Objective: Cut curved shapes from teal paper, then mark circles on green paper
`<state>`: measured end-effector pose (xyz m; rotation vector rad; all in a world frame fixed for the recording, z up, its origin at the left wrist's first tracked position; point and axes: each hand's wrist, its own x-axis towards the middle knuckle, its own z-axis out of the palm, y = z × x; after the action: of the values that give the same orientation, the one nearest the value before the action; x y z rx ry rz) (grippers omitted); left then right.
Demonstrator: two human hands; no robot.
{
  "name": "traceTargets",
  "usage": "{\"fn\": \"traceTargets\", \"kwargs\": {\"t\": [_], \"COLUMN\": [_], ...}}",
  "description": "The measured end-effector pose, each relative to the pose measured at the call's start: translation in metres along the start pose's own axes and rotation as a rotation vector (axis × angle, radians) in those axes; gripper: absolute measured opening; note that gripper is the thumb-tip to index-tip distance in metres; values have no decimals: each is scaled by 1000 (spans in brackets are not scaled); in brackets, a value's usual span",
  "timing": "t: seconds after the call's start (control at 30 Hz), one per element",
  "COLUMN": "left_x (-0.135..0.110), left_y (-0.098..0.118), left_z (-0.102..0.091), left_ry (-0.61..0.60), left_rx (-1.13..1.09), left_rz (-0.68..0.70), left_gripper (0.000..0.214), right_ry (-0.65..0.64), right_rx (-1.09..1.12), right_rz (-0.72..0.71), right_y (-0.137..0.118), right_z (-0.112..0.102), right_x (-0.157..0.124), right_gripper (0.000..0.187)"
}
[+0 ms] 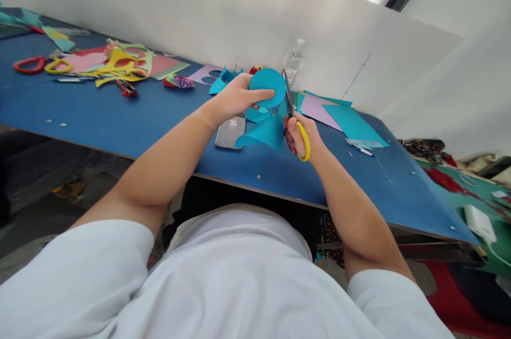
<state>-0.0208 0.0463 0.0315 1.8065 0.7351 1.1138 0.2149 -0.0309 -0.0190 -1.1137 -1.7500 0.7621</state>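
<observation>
My left hand (238,97) pinches a teal paper sheet (266,115) whose upper part is cut to a round shape, held above the blue table (131,115). My right hand (305,137) grips yellow-handled scissors (297,123), with the blades pointing up along the right edge of the round part. A loose flap of the same paper hangs down between both hands. A phone (230,131) lies face up on the table just under my left wrist.
Teal and lilac paper sheets (339,115) lie to the right. A clear water bottle (293,60) stands by the white wall. At far left sit coloured paper scraps (120,62) and red and yellow scissors (43,65). A green table (471,195) adjoins on the right.
</observation>
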Motion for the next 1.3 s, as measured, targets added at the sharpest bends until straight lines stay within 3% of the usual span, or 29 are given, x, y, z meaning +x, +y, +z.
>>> {"fn": "traceTargets", "kwargs": {"t": [0.73,0.87,1.1,1.3], "left_x": [1,4,12,17], "left_y": [2,-1,-22,-32], "left_z": [-11,-11,2,1], "left_ry": [7,22,-20,54], "left_rx": [118,130,221,265], "left_rz": [-72,-69,-62,-82], "left_gripper": [25,27,49,31], "right_ry": [34,107,294,316], "right_rx": [-59,-93,-289,-214], "right_rz": [28,75,136,251], "right_y": [-1,4,24,40], "right_z": [1,-1,-18,-26], "right_x": [0,6,25,35], "right_gripper": [93,90,79,76]}}
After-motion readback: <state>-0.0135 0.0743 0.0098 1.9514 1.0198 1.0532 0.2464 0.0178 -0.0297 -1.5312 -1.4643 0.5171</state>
